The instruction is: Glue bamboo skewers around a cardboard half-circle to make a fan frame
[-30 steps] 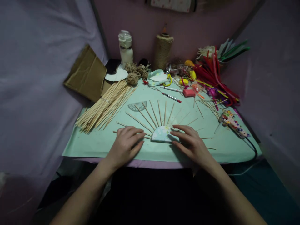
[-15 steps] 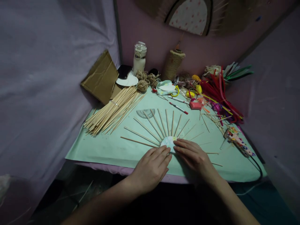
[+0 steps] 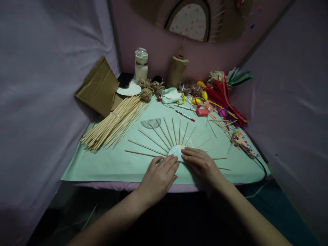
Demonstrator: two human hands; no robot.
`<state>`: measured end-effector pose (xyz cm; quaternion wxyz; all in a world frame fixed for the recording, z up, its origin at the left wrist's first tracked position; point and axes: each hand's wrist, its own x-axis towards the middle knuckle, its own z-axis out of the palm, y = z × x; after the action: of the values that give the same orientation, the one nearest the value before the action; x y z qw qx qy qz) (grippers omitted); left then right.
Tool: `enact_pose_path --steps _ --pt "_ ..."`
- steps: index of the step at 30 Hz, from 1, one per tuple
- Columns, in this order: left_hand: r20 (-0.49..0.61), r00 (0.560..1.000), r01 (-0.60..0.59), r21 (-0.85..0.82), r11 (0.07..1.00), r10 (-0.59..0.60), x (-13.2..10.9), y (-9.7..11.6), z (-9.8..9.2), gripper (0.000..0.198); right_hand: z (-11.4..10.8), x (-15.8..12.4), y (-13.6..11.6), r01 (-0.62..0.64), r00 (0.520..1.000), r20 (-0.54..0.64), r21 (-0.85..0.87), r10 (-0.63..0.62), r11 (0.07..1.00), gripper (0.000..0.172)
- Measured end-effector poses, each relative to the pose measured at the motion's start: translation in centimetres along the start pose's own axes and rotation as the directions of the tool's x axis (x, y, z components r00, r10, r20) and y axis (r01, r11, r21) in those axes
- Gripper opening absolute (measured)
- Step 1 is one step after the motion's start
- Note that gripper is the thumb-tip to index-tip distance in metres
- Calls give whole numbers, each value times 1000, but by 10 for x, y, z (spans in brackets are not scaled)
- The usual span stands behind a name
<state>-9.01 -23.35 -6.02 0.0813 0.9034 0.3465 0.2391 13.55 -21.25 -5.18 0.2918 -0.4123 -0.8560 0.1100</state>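
A pale, patterned half-disc [image 3: 175, 150] lies flat on the mint-green table cover [image 3: 102, 167]. Thin wooden sticks [image 3: 153, 137] fan out from its curved edge like rays. My left hand [image 3: 161, 174] rests with its fingertips on the left part of the half-disc, fingers stretched out. From the other side my right hand [image 3: 200, 162] lies over its right part, fingers extended and flat, hiding some of the right-hand sticks. A clear protractor [image 3: 150, 123] lies under the tips of the upper left sticks.
A bundle of sticks [image 3: 115, 124] lies at left beside folded cardboard [image 3: 98, 87]. Behind stand a white bottle [image 3: 141, 65] and a twine spool [image 3: 177, 71]. A marker [image 3: 185, 115], red pipe cleaners [image 3: 224, 99] and a glue gun [image 3: 244, 144] with a cord are at right.
The view has shifted, so the whole table sits further left in the picture. Both hands stay on the half-disc, with little visible change in their pose.
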Motion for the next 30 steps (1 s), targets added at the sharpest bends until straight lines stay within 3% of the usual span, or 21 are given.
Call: enact_pose_path --steps 6,11,17,21,24,30 --pt "-46 999 2 -81 997 -6 15 -4 -17 31 -25 -3 0 -156 976 -115 211 183 965 27" --pt "-127 990 -71 -58 996 63 38 -17 -20 28 -44 -22 13 -205 955 -181 176 237 963 26" --pt "40 990 -130 -111 985 135 53 -28 -16 27 -35 -31 19 -159 975 -147 74 168 985 21" --pt "135 989 -66 -8 998 66 45 -37 -23 50 -28 -31 12 -161 984 -81 -34 158 986 25" --pt "146 989 -9 2 1000 9 38 -44 -25 58 -23 -32 10 -172 982 -94 -73 165 982 21" --pt "123 992 50 -81 995 -40 36 -42 -18 49 -13 -32 10 -145 974 -183 -67 131 987 14"
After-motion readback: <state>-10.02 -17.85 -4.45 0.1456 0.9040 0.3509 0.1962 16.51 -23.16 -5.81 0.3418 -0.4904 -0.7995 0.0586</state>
